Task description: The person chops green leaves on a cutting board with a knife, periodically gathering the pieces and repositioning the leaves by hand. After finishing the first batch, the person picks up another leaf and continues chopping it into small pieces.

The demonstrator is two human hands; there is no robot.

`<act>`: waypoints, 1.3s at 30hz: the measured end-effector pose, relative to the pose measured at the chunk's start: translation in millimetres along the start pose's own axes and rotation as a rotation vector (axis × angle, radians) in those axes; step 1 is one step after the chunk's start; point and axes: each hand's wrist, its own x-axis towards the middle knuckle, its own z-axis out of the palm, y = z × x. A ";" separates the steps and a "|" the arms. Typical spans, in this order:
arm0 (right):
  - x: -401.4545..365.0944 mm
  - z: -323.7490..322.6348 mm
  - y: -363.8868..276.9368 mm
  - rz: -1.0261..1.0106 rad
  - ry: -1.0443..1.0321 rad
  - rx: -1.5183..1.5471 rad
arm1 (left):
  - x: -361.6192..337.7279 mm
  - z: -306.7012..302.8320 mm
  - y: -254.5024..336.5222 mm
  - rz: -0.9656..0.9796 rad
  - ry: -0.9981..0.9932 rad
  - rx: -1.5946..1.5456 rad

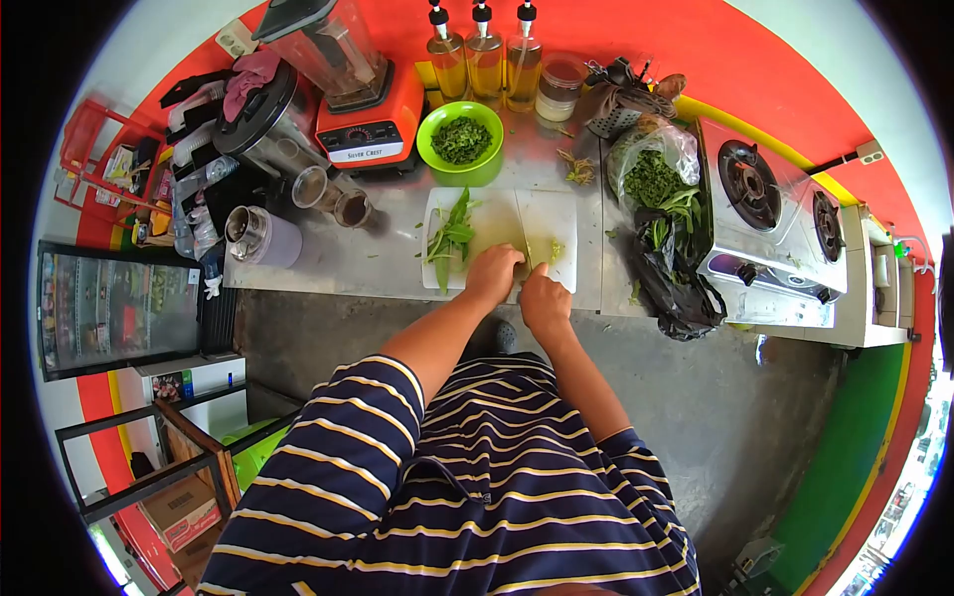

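Here left hand [494, 273] and right hand [545, 299] crowd the cutting board [545, 214] edge.

1. White cutting board [542, 214]: flat at the near edge of the counter [397, 268], stained green.
2. Leafy greens [449, 238]: whole stems, piled loose on its left part.
3. Knife [528, 260]: thin blade mid-board, beside chopped bits [556, 248].

Steel bench [388, 248], left to right: lidded jug [260, 236], two metal cups [310, 186], orange blender [363, 134], green bowl [467, 175]. White cutting board [542, 214] sits at the front edge, centre. Three oil bottles [484, 60] and a glass jar [558, 89] stand along the back. A clear bag of greens [651, 174] rests on a black bag [676, 288], touching the two-burner stove [770, 233] at the right end. Leaf scraps are loose around the board.
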 end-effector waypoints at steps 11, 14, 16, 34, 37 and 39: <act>6.4 0.7 -2.2 -0.003 -0.055 0.030 | -8.6 3.2 5.8 -0.016 0.035 0.026; -0.6 -10.8 -2.5 -0.017 -0.057 0.053 | -6.3 0.0 3.8 -0.019 0.027 0.017; -2.0 -2.3 -4.5 -0.007 -0.070 0.047 | -8.8 2.5 3.7 -0.031 0.046 -0.051; -8.6 -5.4 -3.4 -0.045 -0.067 -0.001 | -10.1 1.0 7.8 -0.110 0.065 -0.070; -8.8 5.3 -6.1 -0.020 -0.070 0.035 | -11.5 4.8 6.8 -0.108 0.124 -0.079; -7.8 6.1 -2.2 -0.004 -0.059 0.064 | -12.3 5.3 8.0 -0.130 0.109 -0.086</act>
